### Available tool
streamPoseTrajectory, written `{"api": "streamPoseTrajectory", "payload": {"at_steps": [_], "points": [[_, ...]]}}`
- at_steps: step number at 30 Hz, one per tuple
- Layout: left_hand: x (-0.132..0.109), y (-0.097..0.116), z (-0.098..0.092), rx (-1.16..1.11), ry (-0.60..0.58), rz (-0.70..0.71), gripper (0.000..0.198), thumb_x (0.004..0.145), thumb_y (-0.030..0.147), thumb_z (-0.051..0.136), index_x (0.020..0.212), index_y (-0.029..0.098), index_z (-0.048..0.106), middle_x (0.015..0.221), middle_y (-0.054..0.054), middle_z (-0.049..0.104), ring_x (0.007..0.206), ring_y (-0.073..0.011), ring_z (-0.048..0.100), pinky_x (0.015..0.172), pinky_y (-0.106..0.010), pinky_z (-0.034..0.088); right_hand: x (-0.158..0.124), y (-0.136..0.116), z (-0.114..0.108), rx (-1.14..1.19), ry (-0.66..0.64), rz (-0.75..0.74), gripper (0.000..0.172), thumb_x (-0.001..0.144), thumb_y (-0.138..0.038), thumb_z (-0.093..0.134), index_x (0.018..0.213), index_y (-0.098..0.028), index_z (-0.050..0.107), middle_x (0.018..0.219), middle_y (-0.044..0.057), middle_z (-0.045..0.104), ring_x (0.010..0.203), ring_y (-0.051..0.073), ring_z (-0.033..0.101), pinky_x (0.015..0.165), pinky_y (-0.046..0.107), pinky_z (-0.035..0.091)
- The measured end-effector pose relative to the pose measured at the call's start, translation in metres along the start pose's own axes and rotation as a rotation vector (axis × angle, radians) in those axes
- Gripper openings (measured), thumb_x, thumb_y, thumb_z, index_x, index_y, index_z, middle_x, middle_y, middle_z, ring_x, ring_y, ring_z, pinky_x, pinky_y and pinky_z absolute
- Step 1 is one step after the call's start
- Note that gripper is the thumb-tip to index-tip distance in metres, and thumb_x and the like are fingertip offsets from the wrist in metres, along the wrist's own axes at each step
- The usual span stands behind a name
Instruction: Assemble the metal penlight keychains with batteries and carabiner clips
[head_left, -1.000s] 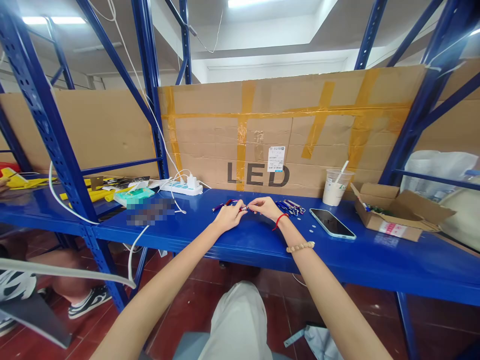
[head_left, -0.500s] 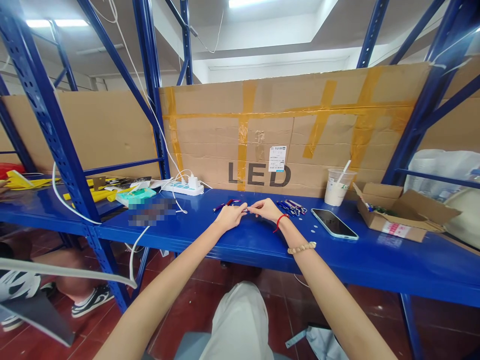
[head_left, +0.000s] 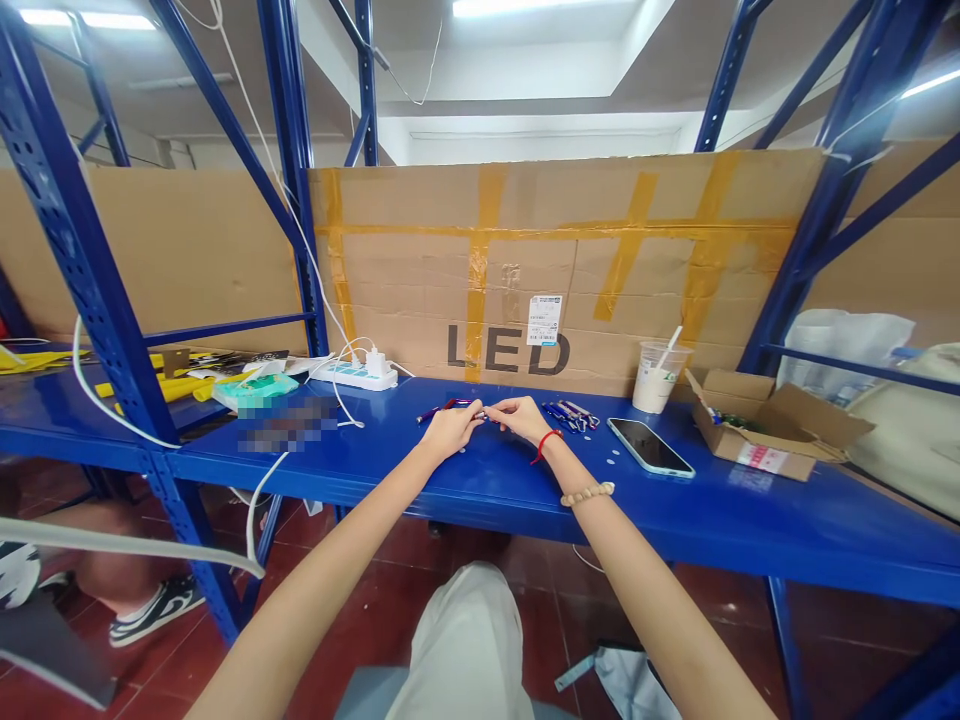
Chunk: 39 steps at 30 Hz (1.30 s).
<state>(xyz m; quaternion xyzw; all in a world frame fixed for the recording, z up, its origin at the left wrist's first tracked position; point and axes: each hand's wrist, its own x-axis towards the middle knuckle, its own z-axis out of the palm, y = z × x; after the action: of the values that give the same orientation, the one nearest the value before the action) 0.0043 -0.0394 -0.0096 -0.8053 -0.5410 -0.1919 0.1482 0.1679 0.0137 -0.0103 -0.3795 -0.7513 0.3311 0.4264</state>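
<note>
Over the blue tabletop (head_left: 495, 480), my left hand (head_left: 451, 430) and my right hand (head_left: 521, 418) meet fingertip to fingertip. Both are closed in a pinch around a small thing, mostly hidden by the fingers, whose kind I cannot make out. Just beyond my left hand lie a few slim dark blue and red pieces (head_left: 429, 413), partly covered by the hand. Right of my right hand is a small pile of blue and purple metallic pieces with silvery clips (head_left: 571, 415). Small pale round bits (head_left: 611, 452) are scattered near the phone.
A phone (head_left: 651, 446), a cup with a straw (head_left: 660, 375) and an open cardboard box (head_left: 772, 420) stand to the right. A power strip (head_left: 354, 374) with white cables, a teal packet (head_left: 259, 390) and yellow strips (head_left: 172, 385) are left. A cardboard panel (head_left: 420, 270) closes the back.
The whole view has shifted slightly, so most things appear further left. Both hands stay together in a pinch, with only a slight change of the fingers.
</note>
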Motion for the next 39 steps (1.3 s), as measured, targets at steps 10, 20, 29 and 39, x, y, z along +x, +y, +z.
{"api": "streamPoseTrajectory", "payload": {"at_steps": [10,20,29,39], "points": [[0.001,0.003,0.0,-0.026,-0.033,-0.022,0.025,0.092,0.034,0.031,0.11,0.021,0.043,0.095,-0.006,0.067,0.089,-0.0201,0.064,0.066,-0.025,0.048,0.003,0.009,-0.003,-0.127,-0.01,-0.014,0.042,0.066,-0.054,0.062,0.073,-0.013,0.071,0.066,0.005,0.067,0.045,0.009,0.05,0.044,0.021,0.038],[0.002,0.003,0.001,-0.079,-0.036,-0.065,0.028,0.092,0.039,0.029,0.109,0.021,0.043,0.091,-0.005,0.068,0.086,-0.0206,0.065,0.067,-0.026,0.047,0.002,0.0,-0.003,-0.064,0.034,-0.006,0.045,0.068,-0.056,0.059,0.068,-0.012,0.069,0.065,0.007,0.066,0.046,0.01,0.052,0.043,0.022,0.039],[0.002,0.008,-0.004,0.05,0.003,-0.245,0.036,0.091,0.042,0.025,0.101,0.018,0.05,0.085,-0.01,0.068,0.082,-0.0256,0.065,0.071,-0.034,0.046,0.003,0.007,-0.014,-0.39,0.295,0.14,0.028,0.077,-0.043,0.054,0.083,-0.021,0.071,0.083,0.003,0.071,0.067,0.017,0.065,0.065,0.027,0.047],[0.001,0.008,-0.008,-0.007,0.039,-0.494,0.042,0.093,0.041,0.018,0.111,0.014,0.045,0.086,-0.014,0.068,0.084,-0.0265,0.066,0.073,-0.036,0.046,0.007,0.018,-0.015,-0.572,0.135,0.068,0.028,0.076,-0.022,0.053,0.1,-0.021,0.068,0.106,0.005,0.066,0.09,0.017,0.062,0.08,0.029,0.048]]}}
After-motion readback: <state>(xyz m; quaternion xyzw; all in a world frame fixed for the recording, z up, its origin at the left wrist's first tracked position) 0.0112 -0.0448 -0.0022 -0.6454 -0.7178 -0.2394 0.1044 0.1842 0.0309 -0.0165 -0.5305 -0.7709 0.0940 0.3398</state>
